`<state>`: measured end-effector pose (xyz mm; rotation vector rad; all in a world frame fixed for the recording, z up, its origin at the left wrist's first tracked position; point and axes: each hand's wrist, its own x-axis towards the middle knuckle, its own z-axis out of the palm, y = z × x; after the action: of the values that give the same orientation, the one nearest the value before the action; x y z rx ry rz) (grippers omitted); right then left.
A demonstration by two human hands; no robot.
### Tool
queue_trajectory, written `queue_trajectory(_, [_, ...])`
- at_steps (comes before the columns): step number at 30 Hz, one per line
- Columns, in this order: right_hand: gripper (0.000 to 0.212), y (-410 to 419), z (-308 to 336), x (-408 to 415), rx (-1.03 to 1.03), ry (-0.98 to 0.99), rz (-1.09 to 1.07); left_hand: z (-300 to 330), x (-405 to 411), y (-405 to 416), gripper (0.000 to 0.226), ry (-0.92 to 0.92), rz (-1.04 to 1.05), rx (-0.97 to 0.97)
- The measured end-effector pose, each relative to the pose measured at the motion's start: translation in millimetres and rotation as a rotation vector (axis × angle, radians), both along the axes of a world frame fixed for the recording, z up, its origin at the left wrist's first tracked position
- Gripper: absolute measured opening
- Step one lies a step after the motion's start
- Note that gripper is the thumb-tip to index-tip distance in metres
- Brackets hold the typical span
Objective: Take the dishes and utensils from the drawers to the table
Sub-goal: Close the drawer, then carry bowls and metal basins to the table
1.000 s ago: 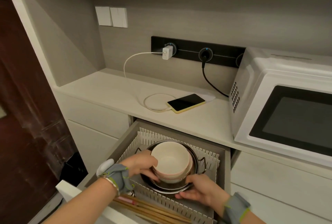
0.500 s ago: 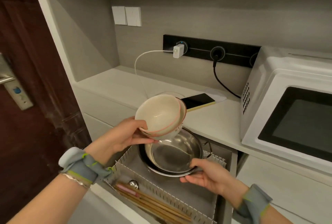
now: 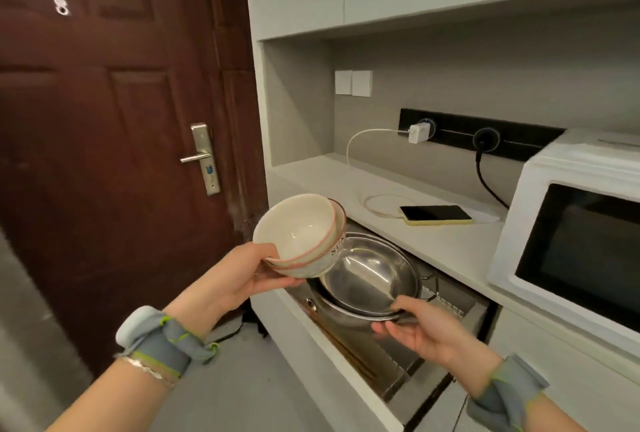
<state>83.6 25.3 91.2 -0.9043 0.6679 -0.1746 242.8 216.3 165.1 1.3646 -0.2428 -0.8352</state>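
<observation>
My left hand (image 3: 239, 279) grips a small stack of cream ceramic bowls (image 3: 301, 234) with pinkish rims, tilted and held above the left end of the open drawer (image 3: 346, 355). My right hand (image 3: 422, 331) holds the near rim of a shiny steel basin (image 3: 367, 272), which looks lifted just above the drawer. A second steel rim with dark wire handles shows right under the basin. Wooden chopsticks (image 3: 349, 352) lie along the drawer's front compartment, behind a white slotted divider.
A white microwave (image 3: 571, 244) stands on the counter to the right. A phone (image 3: 436, 215) in a yellow case lies charging on the counter (image 3: 346, 182), its cable running to a black socket strip. A dark brown door (image 3: 104, 120) fills the left side.
My left hand lifted the stacked bowls out of the steel basin and carried them up and left. My right hand kept the basin's rim. The view swung left toward the door.
</observation>
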Motion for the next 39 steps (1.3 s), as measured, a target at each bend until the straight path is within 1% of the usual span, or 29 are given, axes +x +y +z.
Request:
queue_trajectory(3, [0.007,15,7,-34,-0.012,0.009,0.121,1,-57,42,0.028,0.023,0.124,-0.080])
queue_trajectory(4, [0.008,17,4,-36,-0.026,0.009,0.130,-1,-64,49,0.025,0.048,0.145,-0.095])
queue_trajectory(6, [0.007,28,5,-52,-0.040,0.019,0.174,0,-94,71,0.022,0.068,0.224,-0.086])
queue_trajectory(11, [0.007,62,13,-85,-0.050,0.009,0.342,14,-165,126,0.028,0.063,0.414,-0.041])
queue_trajectory(13, [0.008,72,13,-89,-0.066,0.003,0.383,18,-184,140,0.030,0.061,0.441,-0.033])
queue_trajectory(17, [0.010,111,19,-101,-0.045,-0.045,0.506,27,-234,186,0.028,0.053,0.576,-0.077])
queue_trajectory(20, [0.012,154,24,-118,-0.042,-0.065,0.593,30,-285,233,0.029,0.006,0.676,-0.091])
queue_trajectory(21, [0.011,156,23,-120,-0.040,-0.073,0.597,29,-290,236,0.028,0.011,0.682,-0.089])
queue_trajectory(23, [0.009,191,25,-137,-0.036,-0.078,0.682,28,-328,270,0.027,0.017,0.772,-0.081])
queue_trajectory(25, [0.010,209,19,-148,-0.035,-0.086,0.727,27,-352,287,0.028,0.042,0.821,-0.082])
queue_trajectory(27, [0.010,238,17,-171,-0.035,-0.072,0.781,20,-392,316,0.030,0.052,0.886,-0.101])
queue_trajectory(29, [0.010,282,10,-209,-0.023,-0.077,0.867,16,-454,353,0.032,0.054,0.980,-0.104])
queue_trajectory(31, [0.011,302,3,-232,-0.010,-0.079,0.912,11,-490,370,0.034,0.055,1.012,-0.109])
queue_trajectory(32, [0.011,327,2,-260,-0.018,-0.060,0.965,8,-531,389,0.034,0.061,1.081,-0.074])
queue_trajectory(33, [0.010,332,-1,-267,-0.008,-0.050,0.983,5,-543,393,0.035,0.062,1.092,-0.079])
queue_trajectory(36, [0.009,374,-6,-323,0.014,-0.019,1.087,-1,-625,425,0.033,0.058,1.201,-0.055])
queue_trajectory(37, [0.010,376,-9,-326,0.015,-0.007,1.092,-2,-631,425,0.032,0.067,1.193,-0.062])
queue_trajectory(38, [0.011,398,-10,-351,0.018,0.004,1.157,-4,-670,440,0.032,0.073,1.261,-0.066])
queue_trajectory(39, [0.012,403,-11,-359,0.027,0.007,1.170,-6,-680,443,0.033,0.093,1.288,-0.064])
